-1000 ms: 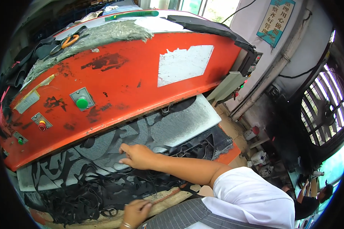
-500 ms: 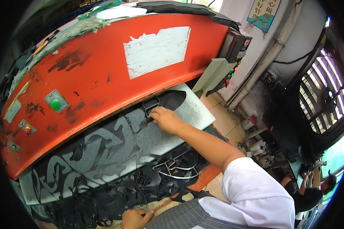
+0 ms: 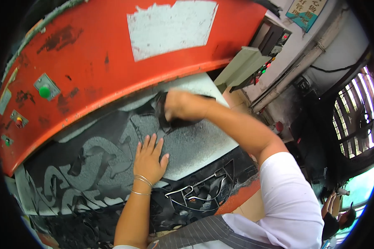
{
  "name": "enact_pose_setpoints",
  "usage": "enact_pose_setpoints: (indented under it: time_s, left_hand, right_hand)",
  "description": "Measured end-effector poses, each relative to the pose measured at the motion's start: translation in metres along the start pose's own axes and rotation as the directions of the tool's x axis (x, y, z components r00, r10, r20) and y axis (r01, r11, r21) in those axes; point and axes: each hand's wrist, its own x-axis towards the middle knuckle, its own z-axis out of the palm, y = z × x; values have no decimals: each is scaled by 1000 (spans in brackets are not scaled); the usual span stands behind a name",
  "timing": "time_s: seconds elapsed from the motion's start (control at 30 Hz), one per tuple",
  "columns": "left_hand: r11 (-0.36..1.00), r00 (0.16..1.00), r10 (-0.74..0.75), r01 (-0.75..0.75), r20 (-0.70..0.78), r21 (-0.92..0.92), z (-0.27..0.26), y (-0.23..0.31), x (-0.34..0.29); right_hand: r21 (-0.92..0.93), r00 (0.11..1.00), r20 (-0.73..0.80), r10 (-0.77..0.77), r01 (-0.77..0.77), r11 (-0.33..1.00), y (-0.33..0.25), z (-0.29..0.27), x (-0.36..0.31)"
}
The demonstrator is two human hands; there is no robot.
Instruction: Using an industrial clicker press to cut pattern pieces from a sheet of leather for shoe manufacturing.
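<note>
Black piece gripped under the red press, sheet pinned flat

Near the middle of the frame, slightly above centre, a black cut piece (image 3: 170, 120) is clamped in the closed fingers of the right hand (image 3: 183, 106), right at the lower edge of the red press (image 3: 112, 70). Lower centre, the left hand (image 3: 148, 159) is laid flat on the grey sheet (image 3: 195, 145), fingers spread a bit, with thin bangles (image 3: 142, 184) worn at the wrist. A metal cutting die (image 3: 203, 191) is seen lower right of the hand.
</note>
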Motion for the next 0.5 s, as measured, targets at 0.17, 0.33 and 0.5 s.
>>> enact_pose_setpoints:
  time_s: [0.17,0.33,0.5]
  left_hand:
    - [999,998,-42,43,-44,14,3,0,-2]
    - [997,999,-44,46,-25,63,5,-1,-10]
    - [1000,995,-19,19,-94,1,5,7,-6]
  right_hand:
    - [-44,991,-132,38,-44,998,-21,-113,18]
    - [-243,923,119,365,-329,912,-9,-49,-36]
    - [-390,884,215,414,-311,867,0,-4,-49]
